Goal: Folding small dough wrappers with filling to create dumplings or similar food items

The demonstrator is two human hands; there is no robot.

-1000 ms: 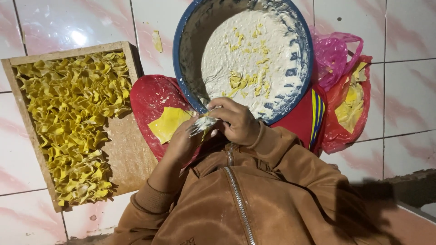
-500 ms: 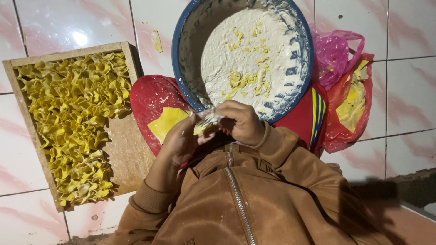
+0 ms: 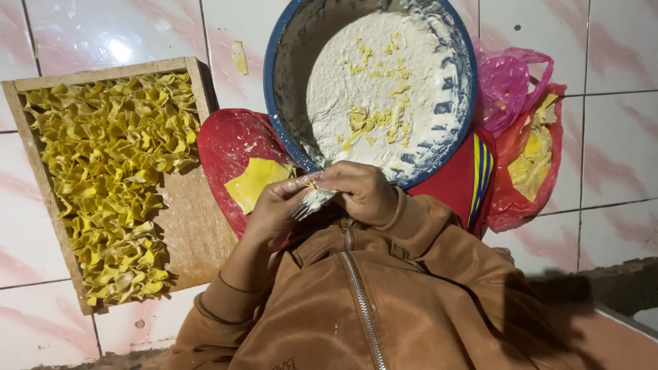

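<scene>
A person in a brown zip jacket [image 3: 356, 308] works over a pink-streaked white tiled floor [image 3: 617, 151]. Both hands meet just below a large blue bowl [image 3: 288, 62]. The left hand [image 3: 277, 209] and right hand [image 3: 363, 192] touch each other, fingers curled together around a small yellow wrapper [image 3: 310, 185] with white filling; a fork [image 3: 312, 203], smeared white, sits between them, though which hand grips it cannot be told.

The bowl holds a flattened white paste [image 3: 384, 75] dotted with yellow scraps. It rests on a red bag [image 3: 229, 147], on which a yellow square sheet [image 3: 255, 181] lies, just left of the hands. Under the bowl's right side is a red package [image 3: 459, 181] with blue and yellow stripes. Further right lie a crumpled pink bag [image 3: 507, 82] and a red bag with yellow sheets [image 3: 531, 161] inside.

At left, a shallow wooden tray [image 3: 199, 226] is mostly filled with folded yellow dumplings [image 3: 113, 178]; its right strip is bare wood.
</scene>
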